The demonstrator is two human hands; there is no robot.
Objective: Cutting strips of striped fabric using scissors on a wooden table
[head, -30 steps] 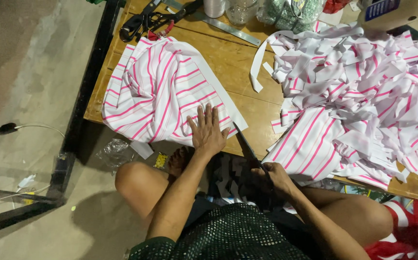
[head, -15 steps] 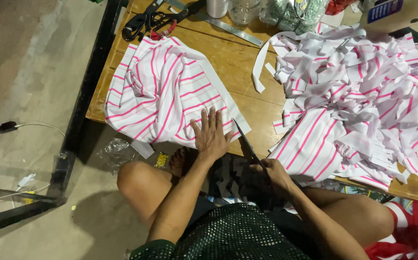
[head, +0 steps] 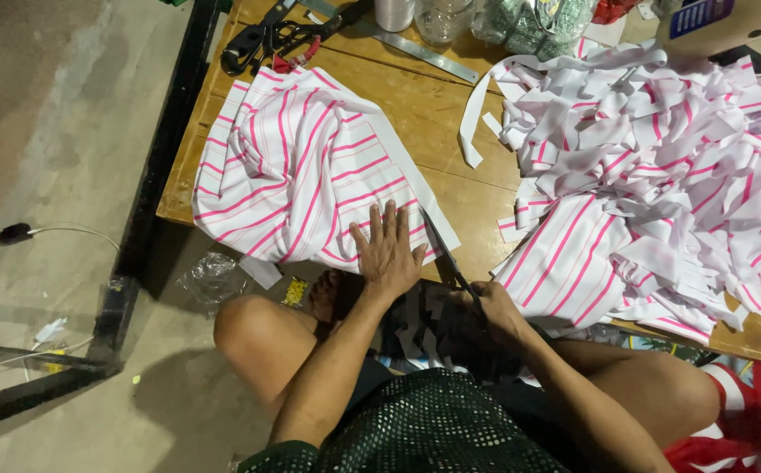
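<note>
Here, at the left, a folded piece of white cloth with pink stripes (head: 301, 180) lies soft and rumpled on the wooden counter (head: 433, 114), its near edge overhanging. The left hand (head: 387, 250) presses flat on that near edge, fingers spread wide. Just right of it, dark scissors (head: 447, 254) run their long axis away from the body along the cloth's right edge, gripped by the right hand (head: 494, 308), closed round the handles. Farther right sits a loose heap of cut striped strips (head: 661, 175).
</note>
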